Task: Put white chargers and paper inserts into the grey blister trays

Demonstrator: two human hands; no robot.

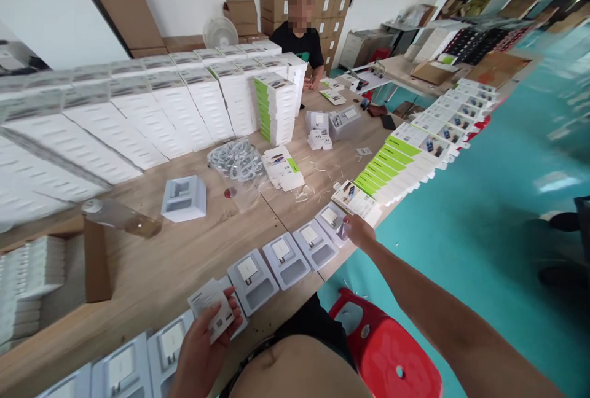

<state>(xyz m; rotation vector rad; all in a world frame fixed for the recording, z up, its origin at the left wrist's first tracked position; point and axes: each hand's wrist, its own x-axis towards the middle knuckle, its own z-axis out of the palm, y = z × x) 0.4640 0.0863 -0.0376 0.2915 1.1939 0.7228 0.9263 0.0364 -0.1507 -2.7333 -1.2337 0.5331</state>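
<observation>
My left hand [212, 330] is closed around a small stack of white printed leaflets [212, 303], above the row of trays. My right hand [362, 232] reaches to the far end of the row, its fingers pinched at the edge of the last grey plastic tray [330, 220]. Whatever is between those fingers is hidden or too small to name. Beside this tray lies a printed box [354, 198]. Other trays in the row, such as one nearer me [253, 281], each hold a white charger [247, 269] with metal prongs and have a vacant lower recess.
Stacked white boxes [193, 109] form a wall at the back left. Bagged white cables [237, 158], a bottle [122, 217] and a carton [96, 263] share the table. Green-and-white boxes [391, 161] line the right edge. A red stool [391, 349] stands below; a person [302, 35] sits opposite.
</observation>
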